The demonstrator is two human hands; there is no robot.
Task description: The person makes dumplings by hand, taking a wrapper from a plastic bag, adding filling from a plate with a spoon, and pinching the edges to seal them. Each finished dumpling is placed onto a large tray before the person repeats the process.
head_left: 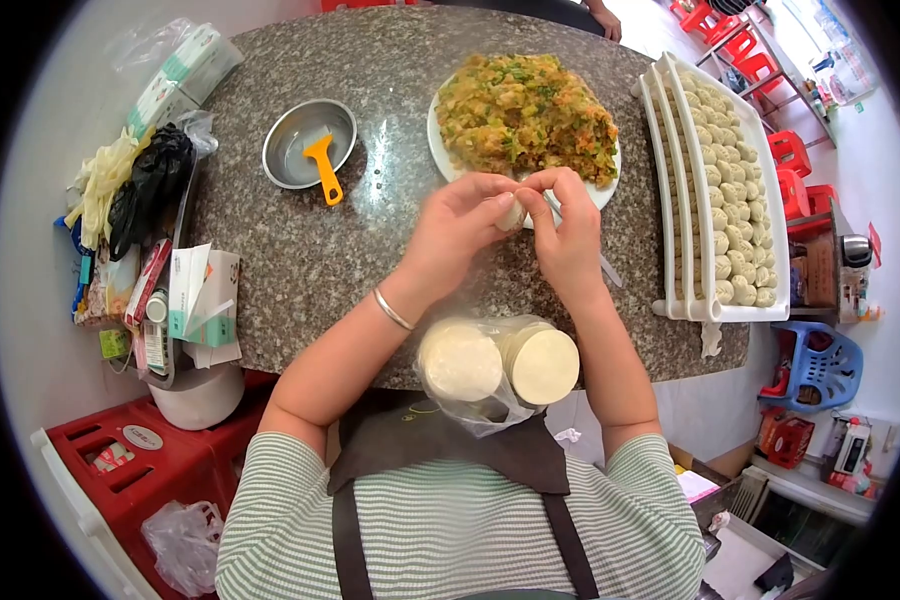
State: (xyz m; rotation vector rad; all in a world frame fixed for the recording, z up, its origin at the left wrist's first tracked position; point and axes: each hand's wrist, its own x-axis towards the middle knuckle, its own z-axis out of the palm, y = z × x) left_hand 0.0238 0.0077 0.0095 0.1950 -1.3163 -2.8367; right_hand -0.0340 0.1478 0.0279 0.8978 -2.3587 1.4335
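My left hand (pixel 457 222) and my right hand (pixel 568 222) meet over the near rim of a white plate (pixel 438 140). Between their fingertips is a small pale dumpling (pixel 511 216), its wrapper pinched from both sides and mostly covered by fingers. A thin, light-coloured tool (pixel 611 271) sticks out past my right palm; the rest of it is hidden. On the plate rises a heap of chopped orange, yellow and green filling (pixel 525 110). Closer to my body, two stacks of round dough wrappers (pixel 545 367) stand in a clear plastic bag (pixel 482 414).
To the right are stacked white trays (pixel 722 310) of pleated dumplings (pixel 735 220). A metal bowl (pixel 278 150) with an orange-handled scraper (pixel 323 170) sits left of the plate. Bags, boxes and a tissue box (pixel 210 310) crowd the left edge. Another person's hand (pixel 606 20) shows beyond the far edge.
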